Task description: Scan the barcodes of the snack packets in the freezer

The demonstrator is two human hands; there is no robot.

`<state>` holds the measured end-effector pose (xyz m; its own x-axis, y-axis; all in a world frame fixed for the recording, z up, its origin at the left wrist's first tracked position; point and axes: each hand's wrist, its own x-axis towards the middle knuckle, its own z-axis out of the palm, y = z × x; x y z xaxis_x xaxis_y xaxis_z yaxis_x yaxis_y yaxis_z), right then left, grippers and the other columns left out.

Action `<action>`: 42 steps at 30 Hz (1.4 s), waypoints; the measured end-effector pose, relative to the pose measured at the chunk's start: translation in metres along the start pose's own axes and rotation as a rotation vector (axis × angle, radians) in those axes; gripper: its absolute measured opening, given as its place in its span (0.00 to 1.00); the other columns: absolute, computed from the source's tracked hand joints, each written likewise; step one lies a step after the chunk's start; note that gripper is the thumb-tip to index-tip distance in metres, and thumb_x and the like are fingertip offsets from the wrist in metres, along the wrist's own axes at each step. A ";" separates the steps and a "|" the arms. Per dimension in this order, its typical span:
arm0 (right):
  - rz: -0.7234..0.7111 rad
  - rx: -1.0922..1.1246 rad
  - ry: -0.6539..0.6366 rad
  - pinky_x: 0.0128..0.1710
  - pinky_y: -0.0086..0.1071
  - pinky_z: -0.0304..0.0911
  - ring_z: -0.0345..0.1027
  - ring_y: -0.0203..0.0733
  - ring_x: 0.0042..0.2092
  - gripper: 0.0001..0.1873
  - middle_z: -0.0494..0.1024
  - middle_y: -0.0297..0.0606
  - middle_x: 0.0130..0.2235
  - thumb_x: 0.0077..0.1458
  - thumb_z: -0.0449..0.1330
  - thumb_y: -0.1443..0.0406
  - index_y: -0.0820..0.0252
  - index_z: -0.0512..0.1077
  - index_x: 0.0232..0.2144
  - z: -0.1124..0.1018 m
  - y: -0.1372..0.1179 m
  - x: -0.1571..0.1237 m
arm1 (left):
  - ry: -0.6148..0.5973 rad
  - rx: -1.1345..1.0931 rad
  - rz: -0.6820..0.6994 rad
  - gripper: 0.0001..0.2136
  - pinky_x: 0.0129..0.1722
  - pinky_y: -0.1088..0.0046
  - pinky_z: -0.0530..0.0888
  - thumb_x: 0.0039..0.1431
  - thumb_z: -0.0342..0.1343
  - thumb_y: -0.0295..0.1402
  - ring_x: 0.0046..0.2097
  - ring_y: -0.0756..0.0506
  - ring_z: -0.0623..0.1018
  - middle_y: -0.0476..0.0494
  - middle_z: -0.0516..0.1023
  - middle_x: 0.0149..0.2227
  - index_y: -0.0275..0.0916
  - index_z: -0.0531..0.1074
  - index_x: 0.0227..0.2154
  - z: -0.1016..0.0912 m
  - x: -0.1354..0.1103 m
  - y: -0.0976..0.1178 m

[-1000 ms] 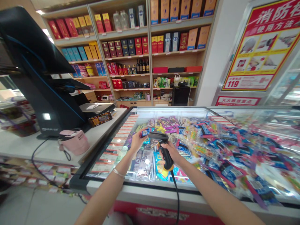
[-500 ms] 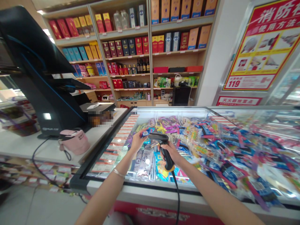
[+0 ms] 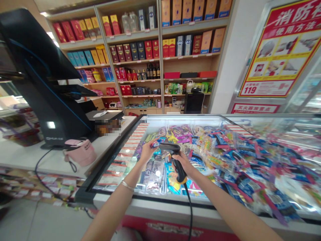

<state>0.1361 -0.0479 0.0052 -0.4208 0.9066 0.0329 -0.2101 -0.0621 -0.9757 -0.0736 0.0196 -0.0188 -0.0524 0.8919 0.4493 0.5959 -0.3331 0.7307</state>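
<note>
My left hand (image 3: pixel 147 151) is closed on a small blue packet (image 3: pixel 157 142) with some red on it, held above the glass top of a chest freezer (image 3: pixel 120 197). Wrapped round the handle of a black barcode scanner (image 3: pixel 178 165) is my right hand (image 3: pixel 184 161). The scanner's head points left, close to the packet. From the base of its handle a black cable (image 3: pixel 190 207) hangs down over the freezer's front. Many wrapped packets (image 3: pixel 240 160) lie heaped to the right of my hands.
On the left a white counter (image 3: pixel 110 142) carries a black terminal (image 3: pixel 57 110) and a pink cup holder (image 3: pixel 81 152). Shelves (image 3: pixel 147 60) of boxes and bottles stand behind the freezer. A red and yellow poster (image 3: pixel 281 50) hangs at the right.
The blue packet in my left hand has turned slightly, so its face shows differently. Both hands and the scanner stay nearly in place.
</note>
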 end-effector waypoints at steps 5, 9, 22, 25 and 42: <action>-0.004 0.012 0.002 0.15 0.25 0.57 0.59 0.32 0.16 0.16 0.68 0.28 0.17 0.44 0.61 0.55 0.60 0.66 0.31 0.002 -0.004 0.000 | 0.017 -0.040 0.008 0.20 0.49 0.66 0.71 0.50 0.57 0.27 0.48 0.42 0.77 0.44 0.79 0.45 0.41 0.73 0.49 -0.003 0.001 -0.004; -0.089 0.069 0.010 0.16 0.26 0.58 0.59 0.32 0.16 0.15 0.69 0.29 0.17 0.41 0.64 0.59 0.61 0.68 0.30 0.003 -0.025 -0.012 | 0.094 -0.048 0.004 0.19 0.50 0.64 0.70 0.54 0.54 0.30 0.48 0.43 0.76 0.42 0.78 0.46 0.38 0.70 0.50 -0.011 0.001 0.000; -0.083 0.122 0.583 0.21 0.28 0.68 0.70 0.37 0.21 0.16 0.75 0.32 0.21 0.37 0.67 0.65 0.61 0.69 0.32 -0.088 -0.071 -0.145 | -0.014 0.015 0.272 0.20 0.55 0.62 0.67 0.56 0.49 0.26 0.53 0.43 0.72 0.36 0.72 0.52 0.37 0.63 0.53 0.079 -0.038 0.114; -0.010 0.123 0.629 0.17 0.28 0.65 0.68 0.38 0.18 0.13 0.73 0.33 0.17 0.38 0.66 0.64 0.62 0.70 0.28 -0.113 -0.064 -0.164 | -0.077 0.181 0.373 0.21 0.58 0.57 0.63 0.58 0.51 0.35 0.58 0.40 0.67 0.34 0.69 0.55 0.38 0.63 0.54 0.104 -0.061 0.129; 0.027 0.115 0.682 0.17 0.27 0.66 0.67 0.38 0.17 0.18 0.74 0.38 0.17 0.33 0.72 0.57 0.65 0.73 0.21 -0.140 -0.030 -0.182 | -0.164 0.388 0.468 0.21 0.59 0.55 0.63 0.61 0.48 0.41 0.61 0.38 0.65 0.34 0.67 0.58 0.38 0.64 0.55 0.130 -0.094 0.121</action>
<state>0.3425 -0.1526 -0.0018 0.2138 0.9617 -0.1716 -0.3152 -0.0983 -0.9439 0.1076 -0.0647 -0.0390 0.3899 0.7238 0.5693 0.7747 -0.5920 0.2221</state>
